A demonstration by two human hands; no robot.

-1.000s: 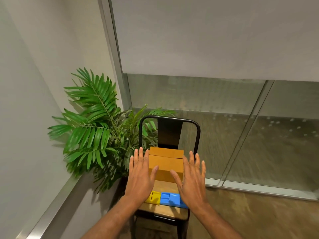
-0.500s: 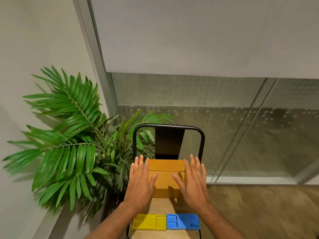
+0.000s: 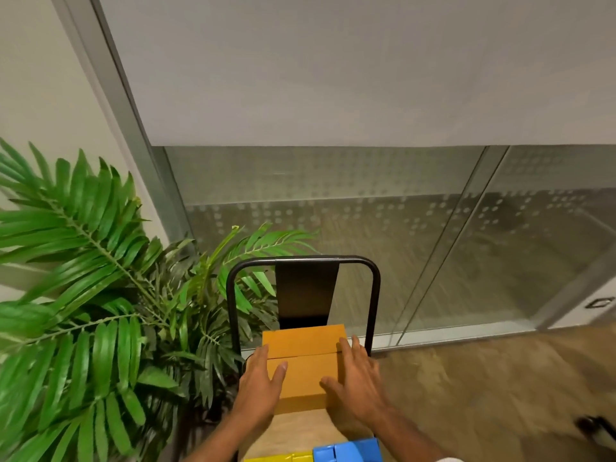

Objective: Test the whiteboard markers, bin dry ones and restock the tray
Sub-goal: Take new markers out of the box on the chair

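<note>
Big frosted glass wall (image 3: 366,245) fills the back, a leafy plant (image 3: 100,278) crowds in on the left, and tucked between them is the black-framed chair (image 3: 303,260). That is where the action is. The cardboard box (image 3: 303,368), which is probably the fresh marker stock, sits on the wooden seat (image 3: 300,431), pushed back close to the backrest. No markers or tray are in shot. The left hand (image 3: 258,388) and right hand (image 3: 358,381) bracket the box on either side. Their fingers (image 3: 350,348) lie straight along its edges and the thumbs are splayed over the top. They are flat and relaxed, not wrapped around it, and I can't say how firmly they press. Here's the danger: a lift on flat palms alone could let the box slide out and tumble off this small seat, either to the floor or into the fronds. The lid seam runs across the top, so uneven squeezing might pop it open. A tilt forward would bring the box down on the blue case (image 3: 346,451) and yellow case (image 3: 283,457) at the near edge of the seat, and a nudge there would send them over.
</note>
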